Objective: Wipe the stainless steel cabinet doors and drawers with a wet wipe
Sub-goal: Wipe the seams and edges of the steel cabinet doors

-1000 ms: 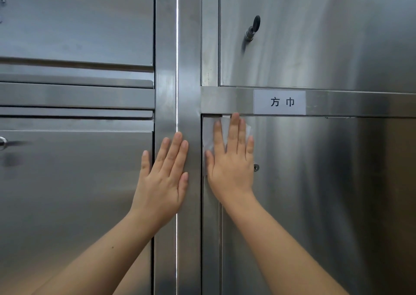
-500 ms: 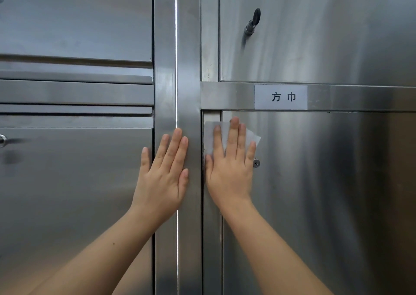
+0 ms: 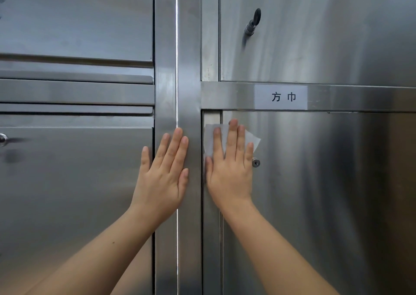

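Head view: we see our right hand (image 3: 229, 173) flat with straight fingers, pressing the one wet wipe (image 3: 210, 139) on the top left corner of the lower right door (image 3: 315, 204), just beside the small lock (image 3: 255, 163). Our left hand (image 3: 162, 177) lies flat on the middle post (image 3: 191, 69) and holds nothing. We think most of this door is not yet wiped, and we cannot tell which other parts are clean. We count two hands, one wipe, two right doors, three left panels (image 3: 76, 182), one key (image 3: 253, 23) in the upper right door (image 3: 315, 35), one lock and one label (image 3: 280, 97).
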